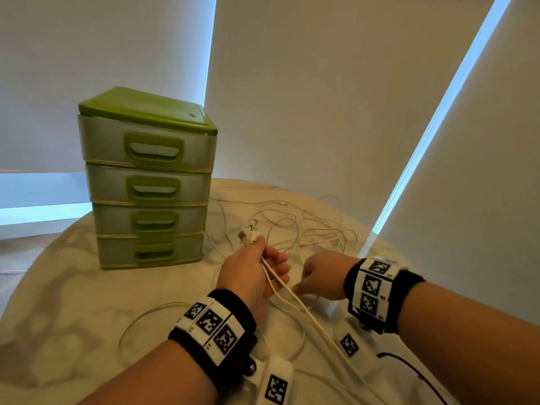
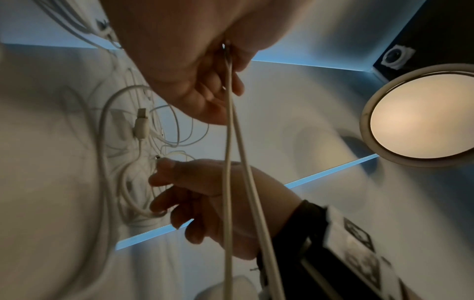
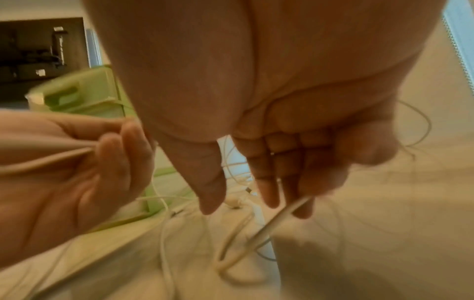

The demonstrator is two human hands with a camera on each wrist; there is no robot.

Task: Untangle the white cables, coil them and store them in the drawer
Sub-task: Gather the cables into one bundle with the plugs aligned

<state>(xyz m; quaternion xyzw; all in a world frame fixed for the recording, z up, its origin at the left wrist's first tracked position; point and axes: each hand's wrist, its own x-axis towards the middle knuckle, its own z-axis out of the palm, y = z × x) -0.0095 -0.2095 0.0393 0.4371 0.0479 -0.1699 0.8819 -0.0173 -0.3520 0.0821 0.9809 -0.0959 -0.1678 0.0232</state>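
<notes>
My left hand (image 1: 267, 260) is raised over the table and grips two white cable strands (image 1: 292, 296), their USB plugs (image 1: 247, 236) sticking out above the fist. In the left wrist view the strands (image 2: 227, 142) hang down from that hand (image 2: 200, 81). My right hand (image 1: 318, 276) is just right of it, low over the table, fingers (image 3: 266, 188) pointing down and relaxed, with a strand (image 3: 282, 219) at their tips. A loose tangle of white cables (image 1: 315, 232) lies behind both hands. The green drawer unit (image 1: 149, 182) stands at the left with all its drawers closed.
The round marbled table (image 1: 73, 287) ends close behind the tangle and at the right. Window blinds (image 1: 321, 97) hang behind it. A thin black cord (image 1: 409, 366) runs off my right wrist. Another USB plug (image 2: 142, 123) lies among the cables on the table.
</notes>
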